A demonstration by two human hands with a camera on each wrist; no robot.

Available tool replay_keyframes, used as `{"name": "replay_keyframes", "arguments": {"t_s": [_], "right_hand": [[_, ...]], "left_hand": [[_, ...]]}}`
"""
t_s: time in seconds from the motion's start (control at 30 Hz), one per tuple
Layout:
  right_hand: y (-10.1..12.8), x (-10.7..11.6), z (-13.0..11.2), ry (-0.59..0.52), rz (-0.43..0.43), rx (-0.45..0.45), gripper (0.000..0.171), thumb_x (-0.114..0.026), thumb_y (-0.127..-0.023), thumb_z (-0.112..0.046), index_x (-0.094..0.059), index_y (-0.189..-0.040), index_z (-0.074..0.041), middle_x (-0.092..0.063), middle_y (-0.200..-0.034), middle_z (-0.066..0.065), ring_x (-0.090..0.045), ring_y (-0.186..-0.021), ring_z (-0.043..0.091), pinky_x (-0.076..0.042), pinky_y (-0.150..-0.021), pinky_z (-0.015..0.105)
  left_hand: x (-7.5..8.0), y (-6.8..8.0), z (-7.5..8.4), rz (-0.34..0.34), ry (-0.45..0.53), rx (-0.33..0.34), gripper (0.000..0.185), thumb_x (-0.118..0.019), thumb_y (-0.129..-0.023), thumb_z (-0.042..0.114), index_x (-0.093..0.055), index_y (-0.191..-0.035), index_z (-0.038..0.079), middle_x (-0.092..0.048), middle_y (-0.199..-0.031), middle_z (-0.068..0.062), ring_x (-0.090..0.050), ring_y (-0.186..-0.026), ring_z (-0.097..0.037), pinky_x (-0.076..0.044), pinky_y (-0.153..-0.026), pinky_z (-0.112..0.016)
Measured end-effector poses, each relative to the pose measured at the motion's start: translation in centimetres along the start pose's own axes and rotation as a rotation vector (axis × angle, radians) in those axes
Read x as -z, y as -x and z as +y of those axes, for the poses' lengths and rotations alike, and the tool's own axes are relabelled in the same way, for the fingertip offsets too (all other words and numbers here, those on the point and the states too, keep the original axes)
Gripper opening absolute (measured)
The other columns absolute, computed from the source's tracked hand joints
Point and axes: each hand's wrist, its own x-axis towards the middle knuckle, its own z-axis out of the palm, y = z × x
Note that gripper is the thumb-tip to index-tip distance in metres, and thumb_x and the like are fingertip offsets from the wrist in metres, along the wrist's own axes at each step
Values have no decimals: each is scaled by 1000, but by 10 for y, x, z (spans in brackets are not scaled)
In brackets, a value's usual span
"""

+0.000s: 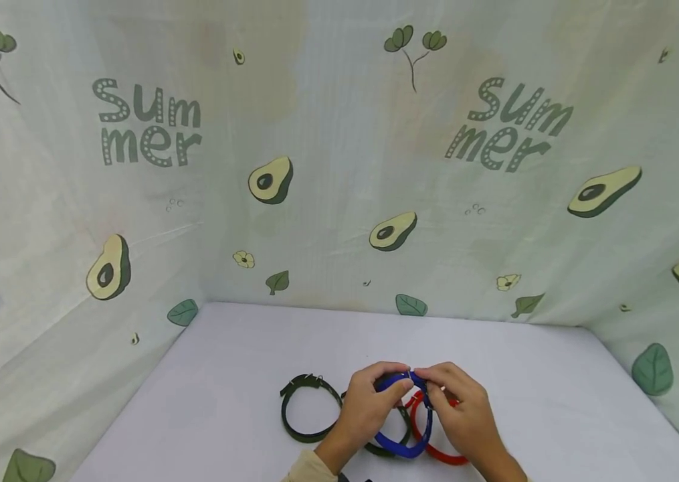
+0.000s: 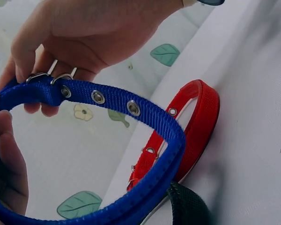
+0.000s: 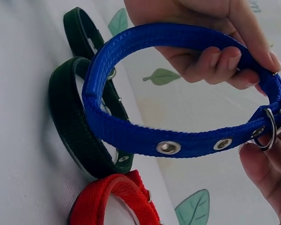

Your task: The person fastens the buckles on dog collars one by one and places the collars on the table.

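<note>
Both hands, the left hand [image 1: 369,405] and right hand [image 1: 462,412], pinch the blue collar [image 1: 405,428] at its buckle, holding it above the red collar [image 1: 444,456] and black collars [image 1: 309,408] on the surface [image 1: 225,402].

I saw both forearms come in from the bottom edge of the head view and meet at the middle, raised a little off the surface. The left hand [image 1: 369,402] was curled, its thumb on top and its fingers [image 3: 215,58] tucked under, pinching what it held. The right hand [image 1: 462,412] faced it, knuckles up, with its fingertips [image 2: 42,70] bent in a pinch of their own, close against the left thumb. A pale sleeve cuff [image 1: 309,468] showed at the left wrist; the right wrist looked bare.
</note>
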Motion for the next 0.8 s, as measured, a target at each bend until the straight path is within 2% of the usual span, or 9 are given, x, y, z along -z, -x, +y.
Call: {"name": "replay_keyframes", "arguments": {"t_s": [0.13, 0.23, 0.43, 0.67, 0.8], "right_hand": [[2, -2, 1, 10, -39, 6, 36, -67, -92, 3, -72, -123, -14, -66, -106, -7, -63, -85, 9, -57, -62, 26], [5, -4, 2, 47, -31, 11, 40, -72, -90, 0, -68, -128, -13, -67, -107, -6, -62, -82, 8, -56, -61, 24], [14, -12, 3, 113, 62, -49, 36, -80, -82, 0, -70, -114, -14, -67, -89, -10, -53, -62, 3, -48, -51, 19], [13, -19, 5, 175, 90, 24, 30, -77, -82, 6, -70, -104, -14, -65, -87, -11, -46, -58, 0, -39, -48, 12], [8, -17, 7, 225, 87, 36, 24, -77, -83, 5, -71, -101, -10, -63, -78, -13, -49, -59, -2, -41, -49, 11]], "left_hand": [[-2, -2, -2, 26, 56, 32, 23, -69, -96, 24, -69, -113, 8, -69, -91, -4, -64, -72, -14, -56, -68, -23], [-3, -2, -3, 35, 97, 32, 22, -67, -98, 21, -67, -111, 4, -68, -89, -5, -63, -71, -13, -55, -67, -22], [-3, 0, -8, 38, 164, 53, 22, -61, -101, 18, -62, -111, -1, -68, -90, -7, -61, -68, -12, -54, -65, -23], [-2, 1, -10, 23, 181, 63, 21, -55, -104, 17, -56, -114, -1, -68, -91, -10, -61, -66, -14, -53, -61, -23], [0, 0, -8, -9, 127, 66, 24, -58, -102, 18, -56, -121, 3, -68, -91, -6, -64, -67, -15, -52, -59, -23]]}}
